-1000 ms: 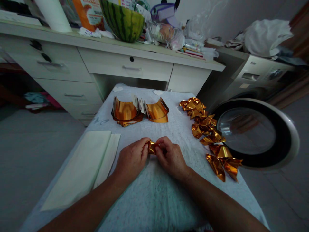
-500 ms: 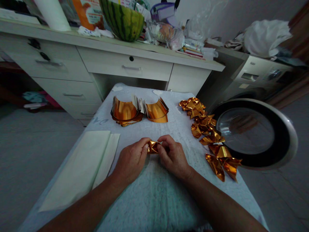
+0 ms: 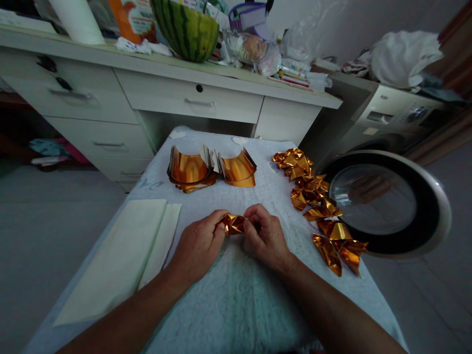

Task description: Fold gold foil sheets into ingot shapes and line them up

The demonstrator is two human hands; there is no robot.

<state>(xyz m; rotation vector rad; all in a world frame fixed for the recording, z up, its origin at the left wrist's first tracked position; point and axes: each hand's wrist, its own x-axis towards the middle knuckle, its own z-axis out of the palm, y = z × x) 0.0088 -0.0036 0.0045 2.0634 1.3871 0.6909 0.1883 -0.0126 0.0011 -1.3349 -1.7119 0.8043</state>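
Observation:
A small piece of folded gold foil paper [image 3: 233, 224] is held between my two hands above the cloth-covered table [image 3: 236, 305]. My left hand [image 3: 202, 242] grips its left end with thumb and fingers. At its right end my right hand [image 3: 266, 237] pinches the foil between thumb and forefinger. Beyond the hands stand two curved stacks of gold foil sheets, the left stack [image 3: 189, 168] thicker than the right stack [image 3: 239, 169]. Along the right edge lies a row of folded gold foil pieces [image 3: 309, 189].
Folded pale paper [image 3: 114, 255] lies on the table's left side. An open washing machine door [image 3: 387, 201] sits against the right edge. Behind, a white drawer desk [image 3: 191, 93] carries a cut watermelon [image 3: 184, 32], plastic bags and other clutter.
Slightly more of the foil shows between my hands, and my left hand has shifted a little left. The stacks and the folded row stay as they were.

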